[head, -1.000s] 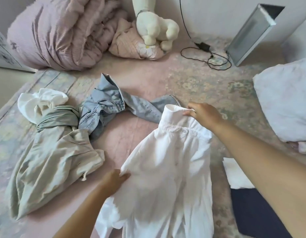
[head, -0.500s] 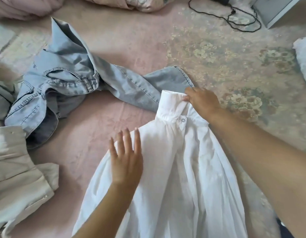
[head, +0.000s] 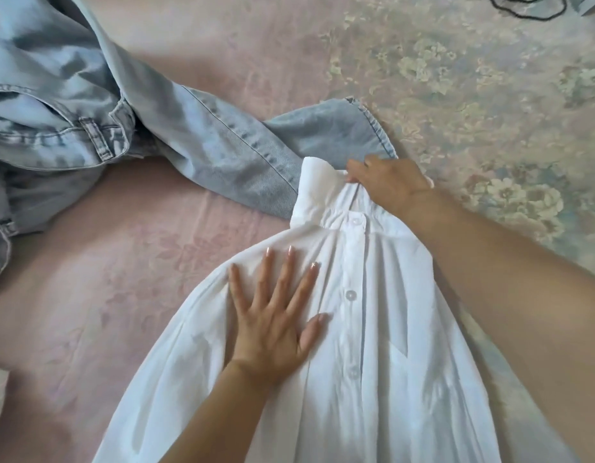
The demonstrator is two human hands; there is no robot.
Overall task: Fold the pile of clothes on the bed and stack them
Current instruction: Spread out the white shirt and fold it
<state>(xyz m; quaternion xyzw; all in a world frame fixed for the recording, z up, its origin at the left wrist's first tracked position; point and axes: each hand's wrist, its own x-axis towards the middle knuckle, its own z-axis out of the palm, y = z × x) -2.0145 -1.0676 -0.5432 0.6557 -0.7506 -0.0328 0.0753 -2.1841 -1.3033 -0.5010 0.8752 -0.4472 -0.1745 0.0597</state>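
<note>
Left hand (head: 272, 325) flat, fingers spread, pressing white shirt (head: 383, 379); right hand (head: 389, 182) pinches its collar. Pink floral bedspread (head: 129, 262), jeans (head: 89, 105) beside, black cable (head: 523, 8) far corner.

2 bare forearms, no sleeves, left hand (head: 272, 325) with pale polished nails

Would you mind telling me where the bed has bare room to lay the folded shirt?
Bare bedspread lies beyond the right hand, and a patch left of the white shirt, below the jeans. The jeans crowd the upper left.
</note>
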